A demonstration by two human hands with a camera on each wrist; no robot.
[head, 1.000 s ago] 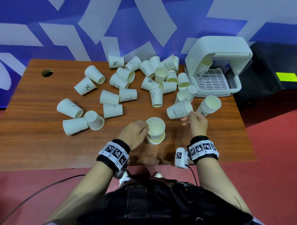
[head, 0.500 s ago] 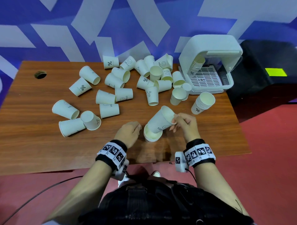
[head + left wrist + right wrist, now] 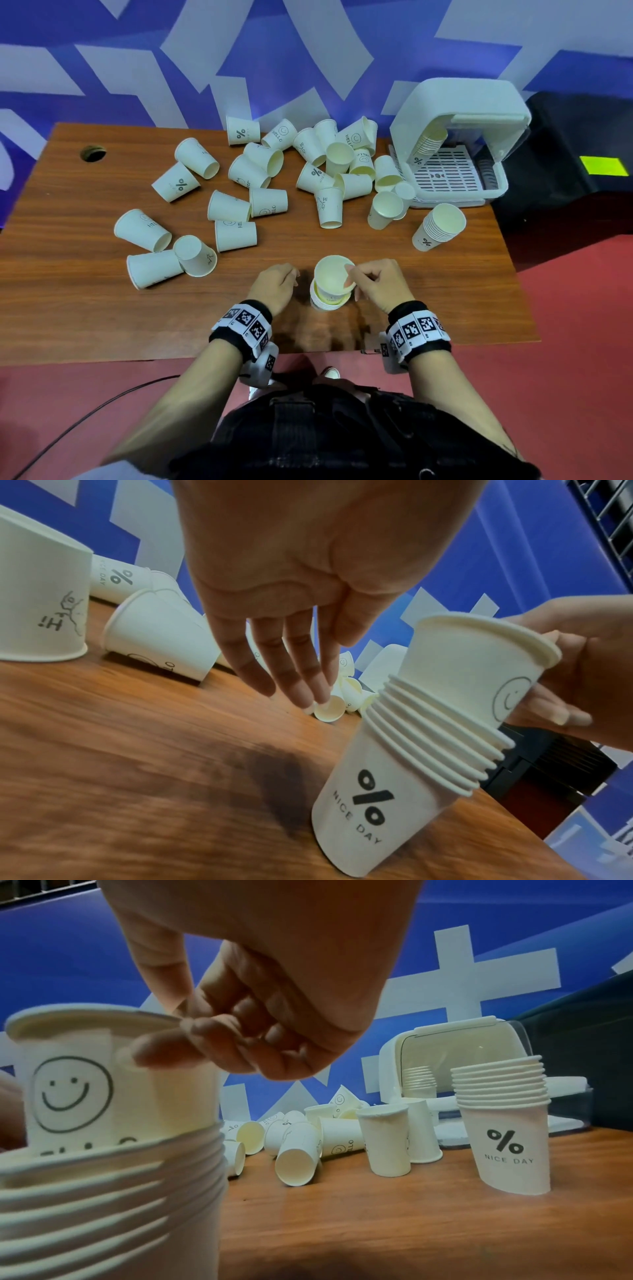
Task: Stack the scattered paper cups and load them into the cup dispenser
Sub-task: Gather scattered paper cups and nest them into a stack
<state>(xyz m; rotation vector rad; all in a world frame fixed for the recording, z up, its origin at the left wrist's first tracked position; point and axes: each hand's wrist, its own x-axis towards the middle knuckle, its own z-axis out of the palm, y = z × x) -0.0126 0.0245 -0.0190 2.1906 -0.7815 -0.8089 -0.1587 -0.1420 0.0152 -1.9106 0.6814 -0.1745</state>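
Your left hand (image 3: 291, 593) hangs fingers-straight over the table (image 3: 137, 777), holding nothing, beside the stack (image 3: 404, 764). Your right hand (image 3: 575, 674) grips the smiley cup (image 3: 479, 669), partly seated in that "% NICE DAY" stack. Loose cups (image 3: 161, 631) lie behind.

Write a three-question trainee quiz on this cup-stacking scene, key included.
1. True or false: the right hand pinches the rim of the smiley cup going into the near stack.
2. The left hand is: A) gripping the stack, B) open, holding nothing, C) lifting a loose cup.
3. Fill in: a second stack stands just in front of the ____.

Key: 1 true. 2 B. 3 dispenser.
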